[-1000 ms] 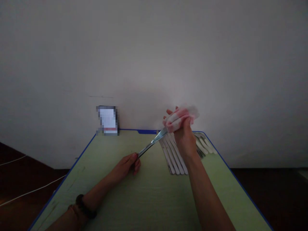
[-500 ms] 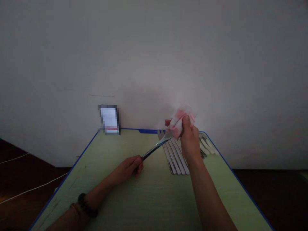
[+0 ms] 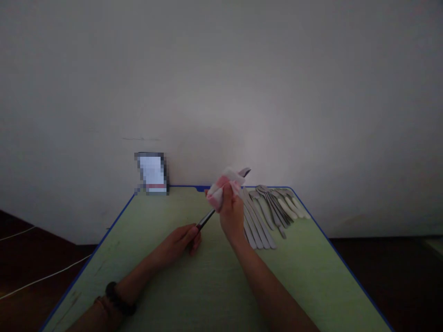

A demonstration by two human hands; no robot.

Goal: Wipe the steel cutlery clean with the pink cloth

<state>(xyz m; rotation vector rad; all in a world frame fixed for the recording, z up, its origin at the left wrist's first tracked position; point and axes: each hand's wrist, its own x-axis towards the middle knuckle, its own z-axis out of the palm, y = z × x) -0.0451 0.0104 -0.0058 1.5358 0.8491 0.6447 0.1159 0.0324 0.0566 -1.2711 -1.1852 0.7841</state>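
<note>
My left hand (image 3: 188,237) is closed around the handle end of a shiny metal table knife (image 3: 206,219), which slants up and to the right above the table. My right hand (image 3: 231,210) is closed on a pink and white cloth (image 3: 221,186), wrapped around the middle of the knife's length. The knife's tip pokes out past the cloth at the upper right. Behind and right of my right hand, several more table knives (image 3: 259,226) lie side by side on the table, partly covered by that hand.
A pale green table (image 3: 166,290) with a blue edge stands against a grey-white wall (image 3: 221,83). At its back left a phone with a lit screen (image 3: 151,173) leans upright. Several forks and spoons (image 3: 273,207) and white-handled cutlery (image 3: 294,207) lie at the back right.
My right hand and the cloth have slid down the knife towards my left hand, baring the tip. More cutlery at the right has come into sight. The view has shifted slightly.
</note>
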